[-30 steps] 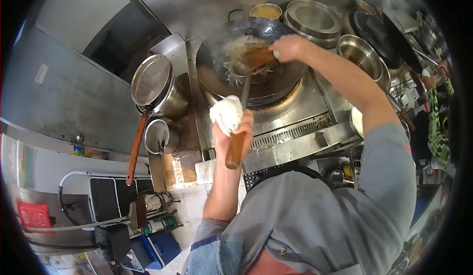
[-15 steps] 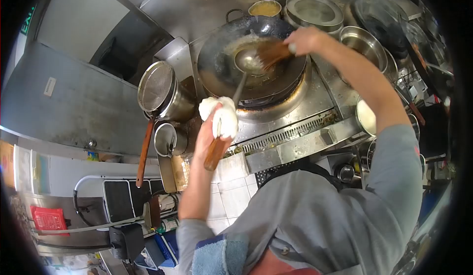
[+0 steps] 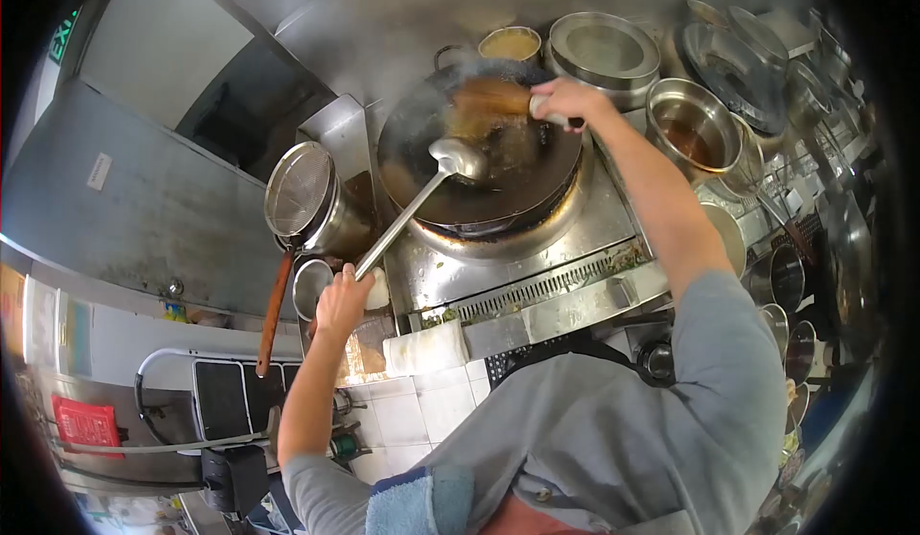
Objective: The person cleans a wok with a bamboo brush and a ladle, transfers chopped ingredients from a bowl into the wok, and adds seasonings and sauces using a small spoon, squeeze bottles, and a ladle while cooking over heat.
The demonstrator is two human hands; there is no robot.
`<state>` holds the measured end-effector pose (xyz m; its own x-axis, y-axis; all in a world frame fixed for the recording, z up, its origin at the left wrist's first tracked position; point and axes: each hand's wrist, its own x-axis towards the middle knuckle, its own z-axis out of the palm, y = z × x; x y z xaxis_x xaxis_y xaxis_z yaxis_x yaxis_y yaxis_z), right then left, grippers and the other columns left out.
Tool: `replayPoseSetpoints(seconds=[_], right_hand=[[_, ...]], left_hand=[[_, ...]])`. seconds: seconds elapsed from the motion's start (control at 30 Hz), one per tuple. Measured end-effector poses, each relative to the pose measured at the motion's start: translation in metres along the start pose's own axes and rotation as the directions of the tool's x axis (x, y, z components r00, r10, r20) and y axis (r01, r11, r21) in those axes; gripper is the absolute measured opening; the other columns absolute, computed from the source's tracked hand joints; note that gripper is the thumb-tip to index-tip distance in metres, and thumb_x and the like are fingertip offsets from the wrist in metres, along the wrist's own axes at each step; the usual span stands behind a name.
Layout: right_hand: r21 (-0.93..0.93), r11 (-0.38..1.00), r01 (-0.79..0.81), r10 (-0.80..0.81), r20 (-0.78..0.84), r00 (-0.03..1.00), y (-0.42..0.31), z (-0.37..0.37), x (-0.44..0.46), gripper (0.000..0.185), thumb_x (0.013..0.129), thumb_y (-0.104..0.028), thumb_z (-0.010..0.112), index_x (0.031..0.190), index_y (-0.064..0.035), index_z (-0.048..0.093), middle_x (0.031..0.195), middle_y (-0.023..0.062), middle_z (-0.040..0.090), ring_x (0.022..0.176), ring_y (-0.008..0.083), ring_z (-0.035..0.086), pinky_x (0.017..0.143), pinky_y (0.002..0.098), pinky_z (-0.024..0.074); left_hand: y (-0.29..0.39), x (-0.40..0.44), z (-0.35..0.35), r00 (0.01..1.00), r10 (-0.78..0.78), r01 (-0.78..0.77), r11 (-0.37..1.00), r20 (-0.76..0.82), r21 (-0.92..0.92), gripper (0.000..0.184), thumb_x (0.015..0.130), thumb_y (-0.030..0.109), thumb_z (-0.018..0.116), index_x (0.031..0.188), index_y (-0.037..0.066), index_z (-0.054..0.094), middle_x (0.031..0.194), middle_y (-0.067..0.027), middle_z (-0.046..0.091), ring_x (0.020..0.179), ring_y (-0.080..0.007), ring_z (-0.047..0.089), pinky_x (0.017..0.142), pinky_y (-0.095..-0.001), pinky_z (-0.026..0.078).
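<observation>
My left hand (image 3: 342, 302) is closed around the handle of a metal ladle (image 3: 460, 158), with a bit of white cloth (image 3: 379, 290) showing beside the fingers. The ladle's bowl hangs over the left part of a large dark wok (image 3: 470, 211), its rounded back apparently upward. My right hand (image 3: 567, 102) grips the pale end of a brown wok brush (image 3: 491, 100). Its bristle end is blurred by motion over the far side of the wok. Steam rises from there and hides part of the rim.
A strainer with a wooden handle (image 3: 300, 190) rests on a pot at left. Behind the wok stand a small pot of yellowish liquid (image 3: 510, 44) and a wide lidded-looking pot (image 3: 606, 48). At right is a pot of brown liquid (image 3: 692, 130). A folded white cloth (image 3: 426, 348) lies on the front edge.
My left hand has moved left and down, lifting the ladle's bowl from the wok's middle and turning it over. The brush has moved left across the wok. More steam shows.
</observation>
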<state>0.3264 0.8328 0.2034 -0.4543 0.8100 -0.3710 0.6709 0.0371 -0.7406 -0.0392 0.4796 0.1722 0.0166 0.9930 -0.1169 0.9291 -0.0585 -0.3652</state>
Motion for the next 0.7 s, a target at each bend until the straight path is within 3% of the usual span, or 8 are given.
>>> replayPoseSetpoints(seconds=[0.13,0.2,0.23,0.43,0.5,0.57,0.6,0.7], right_hand=[[0.282,0.903,0.325,-0.315,-0.083,0.946,0.015,0.001,-0.043,0.071,0.081,-0.026,0.068,0.146,-0.0198,0.040,0.085,0.0096,0.063,0.049,0.0137,0.056,0.042,0.0282,0.0478],[-0.063,0.988,0.143,-0.128,0.204,0.971,0.025,0.007,-0.053,0.069,0.082,-0.024,0.068,0.145,-0.0196,0.041,0.087,0.0100,0.064,0.050,0.0144,0.057,0.042,0.0285,0.0484],[-0.051,0.998,0.030,-0.021,0.172,0.985,0.023,-0.001,-0.067,0.068,0.082,-0.023,0.067,0.145,-0.0198,0.042,0.087,0.0099,0.064,0.050,0.0148,0.058,0.042,0.0286,0.0476],[0.446,0.780,0.438,-0.324,-0.311,0.893,0.002,-0.052,-0.152,0.069,0.082,-0.023,0.068,0.145,-0.0150,0.041,0.103,0.0080,0.064,0.061,0.0147,0.062,0.045,0.0272,0.0488],[0.193,0.790,0.581,-0.530,-0.260,0.807,0.019,-0.023,-0.121,0.069,0.082,-0.024,0.068,0.144,-0.0156,0.041,0.105,0.0091,0.064,0.063,0.0155,0.062,0.046,0.0278,0.0498],[0.013,0.927,0.375,-0.373,-0.054,0.926,0.020,-0.006,-0.119,0.068,0.081,-0.024,0.069,0.144,-0.0165,0.043,0.107,0.0101,0.065,0.065,0.0162,0.063,0.048,0.0283,0.0510],[-0.075,0.993,0.089,-0.083,0.080,0.993,0.018,-0.004,-0.120,0.068,0.081,-0.025,0.069,0.143,-0.0172,0.044,0.107,0.0105,0.065,0.065,0.0165,0.063,0.049,0.0284,0.0518],[0.014,0.973,0.231,-0.226,-0.156,0.961,0.018,-0.026,-0.137,0.065,0.083,-0.023,0.068,0.144,-0.0188,0.043,0.096,0.0081,0.065,0.060,0.0128,0.058,0.048,0.0268,0.0485]], left_hand=[[0.020,-0.017,0.048,0.981,-0.147,0.137,0.987,-0.124,-0.088,0.028,0.078,0.003,0.060,0.103,0.016,0.058,0.095,-0.0131,0.050,0.081,-0.0307,0.062,0.057,-0.0414,0.056],[0.033,-0.026,0.096,0.948,-0.224,0.159,0.948,-0.225,-0.274,0.040,0.072,-0.001,0.061,0.107,0.019,0.058,0.095,-0.0145,0.049,0.081,-0.0347,0.061,0.057,-0.0452,0.055],[0.041,-0.033,0.107,0.938,-0.241,0.166,0.943,-0.248,-0.289,0.042,0.072,-0.001,0.061,0.109,0.019,0.058,0.095,-0.0147,0.049,0.081,-0.0352,0.060,0.058,-0.0458,0.054],[0.082,-0.024,0.115,0.901,-0.371,0.242,0.859,-0.224,-0.451,0.051,0.069,0.002,0.064,0.117,0.020,0.059,0.096,-0.0150,0.050,0.083,-0.0367,0.060,0.061,-0.0477,0.053],[0.086,-0.012,0.119,0.879,-0.362,0.186,0.859,-0.309,-0.477,0.054,0.066,0.003,0.068,0.117,0.019,0.059,0.096,-0.0158,0.050,0.083,-0.0378,0.060,0.064,-0.0481,0.053],[0.088,0.000,0.108,0.873,-0.379,0.180,0.836,-0.308,-0.519,0.056,0.066,0.002,0.068,0.118,0.019,0.058,0.098,-0.0166,0.050,0.082,-0.0386,0.060,0.065,-0.0480,0.053],[0.085,0.003,0.102,0.871,-0.387,0.179,0.825,-0.304,-0.537,0.056,0.065,0.002,0.069,0.118,0.019,0.058,0.099,-0.0169,0.051,0.082,-0.0390,0.060,0.066,-0.0479,0.053],[0.077,0.009,0.085,0.871,-0.404,0.193,0.803,-0.278,-0.563,0.054,0.066,0.002,0.069,0.117,0.016,0.058,0.102,-0.0194,0.051,0.082,-0.0417,0.060,0.069,-0.0489,0.052]])
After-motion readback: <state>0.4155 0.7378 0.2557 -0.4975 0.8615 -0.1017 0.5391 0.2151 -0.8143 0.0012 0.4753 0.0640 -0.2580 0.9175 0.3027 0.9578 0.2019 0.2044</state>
